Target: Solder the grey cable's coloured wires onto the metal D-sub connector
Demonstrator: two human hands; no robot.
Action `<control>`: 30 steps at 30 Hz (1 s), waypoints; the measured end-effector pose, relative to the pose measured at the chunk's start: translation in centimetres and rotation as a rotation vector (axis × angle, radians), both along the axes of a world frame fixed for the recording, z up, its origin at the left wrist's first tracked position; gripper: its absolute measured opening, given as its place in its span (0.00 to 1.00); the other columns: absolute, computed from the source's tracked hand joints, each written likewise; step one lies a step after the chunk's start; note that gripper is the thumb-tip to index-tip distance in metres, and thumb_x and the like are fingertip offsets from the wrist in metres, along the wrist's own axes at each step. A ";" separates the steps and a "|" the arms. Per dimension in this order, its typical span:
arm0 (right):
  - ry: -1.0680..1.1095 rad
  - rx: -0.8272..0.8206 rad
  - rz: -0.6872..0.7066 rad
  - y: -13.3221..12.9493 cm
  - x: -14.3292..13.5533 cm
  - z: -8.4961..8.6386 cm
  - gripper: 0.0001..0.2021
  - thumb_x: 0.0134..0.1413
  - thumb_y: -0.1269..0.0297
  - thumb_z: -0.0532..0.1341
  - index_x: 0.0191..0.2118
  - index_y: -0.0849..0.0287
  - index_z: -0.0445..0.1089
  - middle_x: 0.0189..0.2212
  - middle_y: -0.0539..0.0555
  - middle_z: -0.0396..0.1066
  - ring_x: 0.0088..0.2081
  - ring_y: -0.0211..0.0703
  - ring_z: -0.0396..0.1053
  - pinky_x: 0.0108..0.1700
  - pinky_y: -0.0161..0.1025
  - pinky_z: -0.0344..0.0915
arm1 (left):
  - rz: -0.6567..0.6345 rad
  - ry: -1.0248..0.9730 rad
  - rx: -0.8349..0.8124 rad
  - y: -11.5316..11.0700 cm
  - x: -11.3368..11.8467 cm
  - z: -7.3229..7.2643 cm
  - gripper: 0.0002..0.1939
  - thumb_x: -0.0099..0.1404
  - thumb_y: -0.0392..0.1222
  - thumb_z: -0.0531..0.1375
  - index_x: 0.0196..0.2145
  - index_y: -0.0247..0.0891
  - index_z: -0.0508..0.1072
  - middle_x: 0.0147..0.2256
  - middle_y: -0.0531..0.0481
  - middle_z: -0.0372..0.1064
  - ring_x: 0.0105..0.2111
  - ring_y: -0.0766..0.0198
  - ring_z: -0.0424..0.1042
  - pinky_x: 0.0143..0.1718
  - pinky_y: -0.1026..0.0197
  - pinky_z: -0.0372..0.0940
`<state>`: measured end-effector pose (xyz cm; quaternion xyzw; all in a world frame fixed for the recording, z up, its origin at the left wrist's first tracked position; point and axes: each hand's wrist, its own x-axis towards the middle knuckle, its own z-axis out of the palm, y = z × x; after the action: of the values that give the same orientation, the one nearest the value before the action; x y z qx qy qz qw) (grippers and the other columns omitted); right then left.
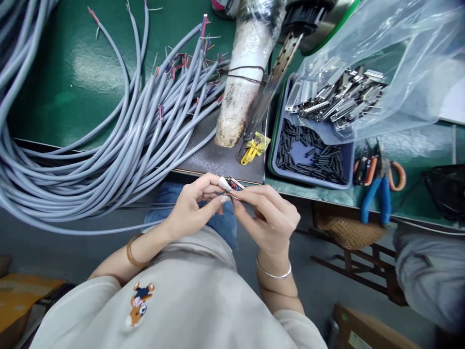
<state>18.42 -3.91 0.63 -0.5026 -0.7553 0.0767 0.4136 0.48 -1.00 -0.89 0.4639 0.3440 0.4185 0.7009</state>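
My left hand (194,206) and my right hand (271,215) meet just below the bench edge, fingertips pinched together on the stripped end of a grey cable (234,184) with small coloured wires showing. The left thumb has a white tape wrap. The cable's grey sheath runs off to the left into a large bundle of grey cables (119,145) lying across the green bench.
A blue tray (347,167) of small black tubes sits to the right, with a clear bag of metal connectors (341,97) above it. Blue and orange pliers (378,186) lie beside it. A wrapped white post (243,82) and a yellow clip (250,151) stand ahead.
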 end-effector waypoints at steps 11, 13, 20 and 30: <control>-0.079 0.051 0.024 0.2 0.4 0.2 0.09 0.63 0.75 0.67 0.44 0.52 0.76 0.34 0.49 0.81 0.30 0.35 0.78 0.27 0.32 0.69 | -0.033 0.008 -0.058 0.0 0.1 0.4 0.16 0.65 0.48 0.72 0.41 0.37 0.72 0.31 0.51 0.76 0.24 0.72 0.71 0.26 0.70 0.70; -0.097 0.067 0.035 0.2 0.5 0.2 0.09 0.63 0.75 0.67 0.45 0.53 0.76 0.34 0.49 0.81 0.30 0.35 0.78 0.28 0.32 0.69 | -0.033 0.004 -0.066 0.1 0.2 0.5 0.16 0.64 0.47 0.72 0.41 0.37 0.72 0.31 0.51 0.76 0.24 0.72 0.71 0.26 0.71 0.69; -0.118 0.079 0.033 0.3 0.4 0.1 0.09 0.63 0.75 0.68 0.45 0.53 0.75 0.34 0.49 0.81 0.30 0.35 0.78 0.29 0.33 0.70 | -0.034 0.018 -0.071 0.0 0.2 0.5 0.16 0.65 0.47 0.72 0.41 0.37 0.72 0.32 0.50 0.76 0.24 0.71 0.71 0.26 0.70 0.70; -0.035 0.000 0.058 0.2 0.5 0.1 0.11 0.61 0.77 0.68 0.44 0.54 0.77 0.35 0.49 0.81 0.31 0.34 0.79 0.30 0.30 0.71 | -0.042 0.015 -0.113 0.0 0.0 0.4 0.19 0.63 0.48 0.74 0.41 0.36 0.73 0.33 0.49 0.78 0.23 0.72 0.71 0.26 0.70 0.70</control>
<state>18.89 -3.72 0.78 -0.4817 -0.7767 0.0796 0.3979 0.45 -1.03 -0.49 0.4340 0.3622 0.3802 0.7321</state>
